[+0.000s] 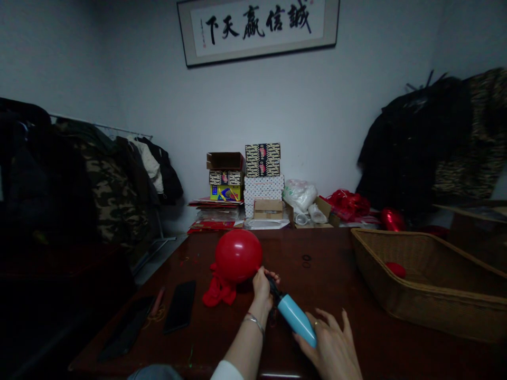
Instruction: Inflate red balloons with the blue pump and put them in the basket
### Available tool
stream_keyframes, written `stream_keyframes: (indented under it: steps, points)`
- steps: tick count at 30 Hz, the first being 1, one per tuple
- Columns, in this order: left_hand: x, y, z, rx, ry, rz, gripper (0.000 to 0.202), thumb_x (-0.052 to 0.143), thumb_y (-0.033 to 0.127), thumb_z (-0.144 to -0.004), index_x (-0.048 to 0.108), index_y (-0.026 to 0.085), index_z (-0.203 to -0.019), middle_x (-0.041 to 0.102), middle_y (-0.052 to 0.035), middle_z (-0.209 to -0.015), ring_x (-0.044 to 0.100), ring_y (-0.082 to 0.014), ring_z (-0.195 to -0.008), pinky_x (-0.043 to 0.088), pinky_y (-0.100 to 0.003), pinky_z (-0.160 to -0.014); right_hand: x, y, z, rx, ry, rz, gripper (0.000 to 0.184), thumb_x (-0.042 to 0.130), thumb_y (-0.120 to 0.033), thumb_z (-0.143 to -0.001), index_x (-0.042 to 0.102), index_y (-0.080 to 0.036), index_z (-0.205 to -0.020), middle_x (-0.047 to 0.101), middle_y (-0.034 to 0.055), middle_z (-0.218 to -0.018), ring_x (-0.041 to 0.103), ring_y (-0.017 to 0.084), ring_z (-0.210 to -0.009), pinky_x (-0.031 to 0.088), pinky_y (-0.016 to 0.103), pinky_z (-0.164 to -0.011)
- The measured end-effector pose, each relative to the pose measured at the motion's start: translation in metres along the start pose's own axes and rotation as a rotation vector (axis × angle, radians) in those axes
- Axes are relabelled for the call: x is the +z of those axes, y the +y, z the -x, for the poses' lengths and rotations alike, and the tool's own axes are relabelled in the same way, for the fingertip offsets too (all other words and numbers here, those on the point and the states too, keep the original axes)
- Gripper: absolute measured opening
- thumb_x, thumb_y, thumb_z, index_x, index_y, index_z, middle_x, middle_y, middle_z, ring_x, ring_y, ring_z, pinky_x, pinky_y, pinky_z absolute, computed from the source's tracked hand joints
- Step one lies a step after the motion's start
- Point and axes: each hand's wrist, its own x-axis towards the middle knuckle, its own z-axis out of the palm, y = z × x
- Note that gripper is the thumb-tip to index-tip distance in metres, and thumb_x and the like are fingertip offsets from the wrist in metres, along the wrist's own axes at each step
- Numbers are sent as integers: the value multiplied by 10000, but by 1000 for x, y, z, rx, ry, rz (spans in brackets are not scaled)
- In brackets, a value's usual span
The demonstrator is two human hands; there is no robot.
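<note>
A half-inflated red balloon [238, 255] sits at the black nozzle of a light blue hand pump [296, 318] above the dark wooden table [325, 279]. My left hand [262, 285] is closed around the balloon's neck on the nozzle. My right hand [331, 345] holds the rear end of the pump, fingers partly spread around it. A heap of limp red balloons [218, 292] lies on the table just under the inflated one.
A wicker basket [431, 303] at the right holds a small red balloon [395, 269]. A black phone [180, 306] and another dark flat object [127, 327] lie at the left. Stacked boxes [262, 177], bags and red items line the far edge. Coats hang on both sides.
</note>
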Motion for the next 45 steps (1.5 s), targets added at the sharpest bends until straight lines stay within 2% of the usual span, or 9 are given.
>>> stream_keyframes:
  steps: [9,14,18,22,26,31,38,45]
  points:
    - [0,-6,-3,43,6,-1,238,436,193,-863,417,177,-626,529,-8,-501,554,-123,-443,448,-225,-466,4,14,9,-10,7,20,408,563,-457,-784,653,-194,-1082,704,86,-978,549,322,-1098,86,642,-1053]
    - [-11,9,-15,46,7,-26,238,401,171,-882,419,176,-645,557,-18,-516,591,-126,-474,503,-255,-558,7,32,21,-30,3,20,440,552,-529,-776,655,-230,-1082,697,74,-1010,560,324,-1088,92,660,-1041]
    - [-20,22,-18,-4,-29,-109,240,400,188,-895,407,176,-656,639,-77,-623,662,-161,-587,528,-296,-659,6,48,26,19,24,63,458,516,-568,-786,664,-232,-1059,691,71,-1033,555,313,-1098,101,635,-1053]
    - [-26,29,-18,-44,-44,-178,246,411,207,-900,399,173,-656,675,-113,-715,686,-178,-662,526,-294,-694,8,68,15,124,28,159,470,498,-557,-795,662,-201,-1055,685,95,-1046,541,315,-1114,96,625,-1055]
    - [-31,31,-18,-84,-82,-224,241,413,230,-902,406,172,-668,685,-117,-742,691,-183,-685,524,-300,-715,16,93,-9,239,-23,283,435,465,-482,-832,650,-167,-1068,686,137,-1013,540,320,-1102,109,643,-1027]
    - [-37,31,-16,-118,-97,-268,224,434,256,-893,414,172,-686,687,-118,-744,692,-192,-695,522,-313,-731,33,115,-36,273,-84,395,432,453,-449,-855,624,-135,-1097,687,156,-964,549,323,-1043,119,652,-997]
    - [-51,31,-11,-170,-158,-414,225,422,298,-893,412,174,-705,685,-110,-740,690,-199,-701,515,-320,-722,52,124,-44,317,-122,431,361,493,-403,-846,651,-122,-1009,688,150,-837,566,336,-955,104,675,-967]
    - [-60,38,-5,-192,-180,-507,239,411,328,-896,410,177,-711,687,-98,-753,684,-193,-705,509,-317,-719,59,129,-42,373,-140,477,425,498,-394,-844,600,-82,-1114,682,181,-909,556,347,-1000,115,681,-963]
